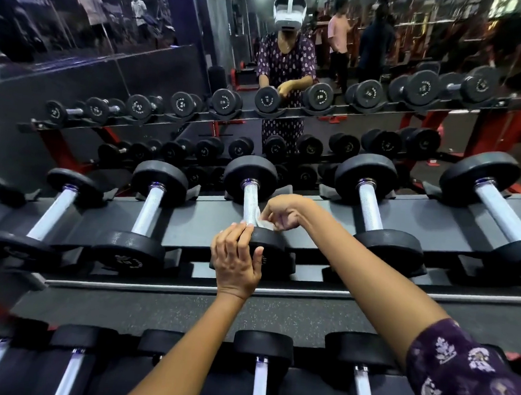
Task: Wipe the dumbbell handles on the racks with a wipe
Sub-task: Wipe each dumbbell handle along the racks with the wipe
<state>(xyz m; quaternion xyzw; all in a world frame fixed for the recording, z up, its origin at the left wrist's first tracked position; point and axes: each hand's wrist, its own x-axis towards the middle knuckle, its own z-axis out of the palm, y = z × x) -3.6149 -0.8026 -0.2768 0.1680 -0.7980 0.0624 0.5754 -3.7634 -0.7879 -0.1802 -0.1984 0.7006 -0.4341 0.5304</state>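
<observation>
In the middle, the right hand pinches a white wipe against the dumbbell handle. The left hand lies flat with straight fingers on the near weight.

The dumbbell handle at twelve o'clock is bright metal with a rough knurled grain, and its heads are matt black rubber. The wipe looks like thin white crumpled paper. At five o'clock, the sleeve is soft printed cloth, and the rack shelf is smooth, matt grey painted metal
</observation>
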